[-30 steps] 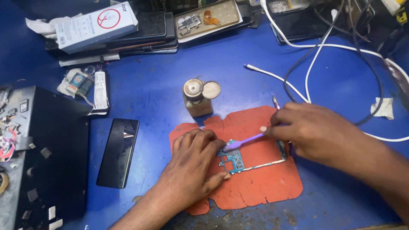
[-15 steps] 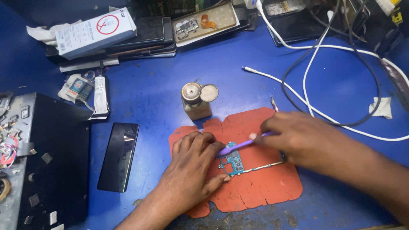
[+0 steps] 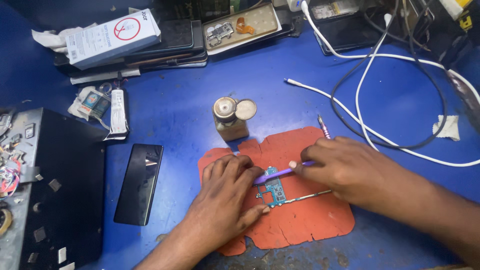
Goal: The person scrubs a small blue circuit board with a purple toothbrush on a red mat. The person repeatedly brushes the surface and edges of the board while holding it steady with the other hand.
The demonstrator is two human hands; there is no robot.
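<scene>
While our left hand point(image 3: 225, 200) presses flat beside the small blue-green circuit board point(image 3: 274, 187) | our right hand point(image 3: 345, 167) grips a purple plastic brush point(image 3: 280, 173), tip on board | board lies on torn orange rubber mat point(image 3: 300, 220) | brass-capped glass bottle point(image 3: 230, 120) just beyond.

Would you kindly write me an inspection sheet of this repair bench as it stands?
Surface: blue table, worn orange mat.
Job's things: small circuit board on the mat; purple tool laid across it.
Clutter: capped bottle, dark phone, white box, glue tube.
Hands: left hand steadies the board; right hand holds the tool.
Cables: white cable, black cable.
Surroundings: black case at left.
</scene>
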